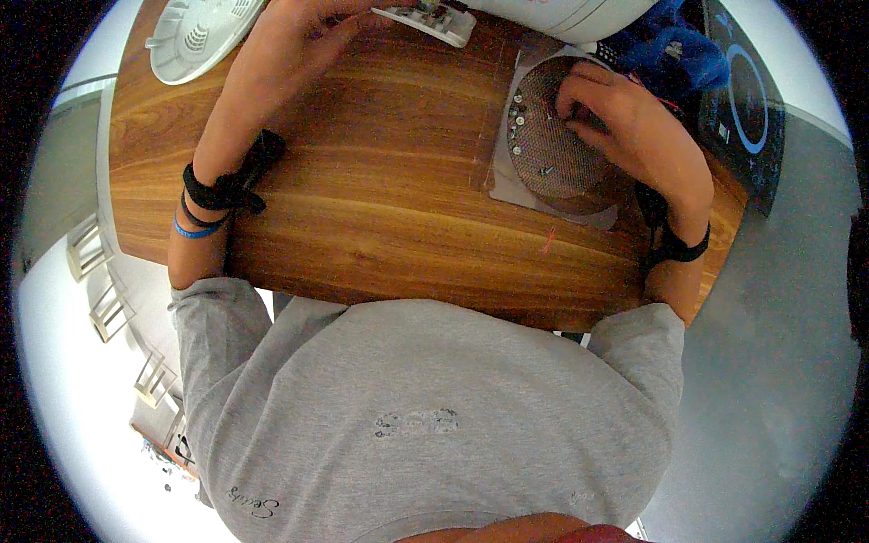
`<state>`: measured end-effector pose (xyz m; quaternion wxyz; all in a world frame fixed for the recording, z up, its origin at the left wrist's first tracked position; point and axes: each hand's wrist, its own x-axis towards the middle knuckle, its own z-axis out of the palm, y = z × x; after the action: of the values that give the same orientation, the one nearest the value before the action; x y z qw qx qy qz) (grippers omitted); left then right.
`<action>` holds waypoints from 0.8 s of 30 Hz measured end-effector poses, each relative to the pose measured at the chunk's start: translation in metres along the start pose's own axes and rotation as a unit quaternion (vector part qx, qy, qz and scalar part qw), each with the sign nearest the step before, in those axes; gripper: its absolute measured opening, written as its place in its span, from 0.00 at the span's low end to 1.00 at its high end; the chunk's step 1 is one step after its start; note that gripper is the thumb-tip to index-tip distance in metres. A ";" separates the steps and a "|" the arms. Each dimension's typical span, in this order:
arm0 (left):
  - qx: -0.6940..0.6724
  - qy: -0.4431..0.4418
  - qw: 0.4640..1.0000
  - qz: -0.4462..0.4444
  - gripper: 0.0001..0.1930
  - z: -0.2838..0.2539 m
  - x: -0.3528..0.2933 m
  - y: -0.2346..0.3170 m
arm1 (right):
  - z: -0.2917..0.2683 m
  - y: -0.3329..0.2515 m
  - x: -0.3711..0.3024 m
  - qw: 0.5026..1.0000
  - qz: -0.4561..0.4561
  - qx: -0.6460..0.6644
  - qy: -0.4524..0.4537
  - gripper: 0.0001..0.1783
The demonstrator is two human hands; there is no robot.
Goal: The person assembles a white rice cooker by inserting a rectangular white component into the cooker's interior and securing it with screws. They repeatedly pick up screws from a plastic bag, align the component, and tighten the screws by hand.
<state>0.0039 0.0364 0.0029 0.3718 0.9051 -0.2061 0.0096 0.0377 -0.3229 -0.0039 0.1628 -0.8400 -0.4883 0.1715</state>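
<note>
At the top edge my left hand (330, 25) is closed at the end of a white plastic part (444, 30) with small components on it; some of its fingers are cut off by the frame. My right hand (602, 101) is over a round mesh disc (552, 176), its fingers curled and pinched together near the surface. Whatever lies between those fingertips is too small to make out. Several small screws (519, 121) sit in a row along the disc's left side, and another small piece (546, 170) lies lower on it. Beneath the disc is a pale flat sheet (503, 185).
A white perforated cover (195, 41) lies at the far left of the wooden table (362, 199). A large white rounded body (561, 18) stands at the back. Blue cloth (679, 59) is bunched beside a black panel (747, 109) at right. A thin red strand (549, 239) lies near the front.
</note>
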 end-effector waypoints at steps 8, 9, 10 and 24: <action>-0.004 0.003 1.000 0.003 0.15 0.000 0.000 0.002 | 0.005 -0.005 0.000 1.000 0.017 -0.020 -0.001 0.15; -0.003 -0.001 1.000 0.010 0.14 0.000 0.000 0.001 | 0.010 -0.006 -0.001 0.999 0.023 -0.031 0.003 0.14; 0.004 -0.003 1.000 0.015 0.12 -0.002 -0.001 -0.001 | 0.012 -0.005 0.001 0.999 0.024 -0.042 0.010 0.14; 0.026 0.031 0.991 0.128 0.15 0.008 -0.010 -0.034 | -0.001 -0.026 0.005 0.996 0.084 -0.030 -0.023 0.10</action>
<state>0.0067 0.0563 -0.0278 0.3506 0.8797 -0.3080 0.0908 0.0205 -0.3065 0.0079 0.1111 -0.8785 -0.4246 0.1888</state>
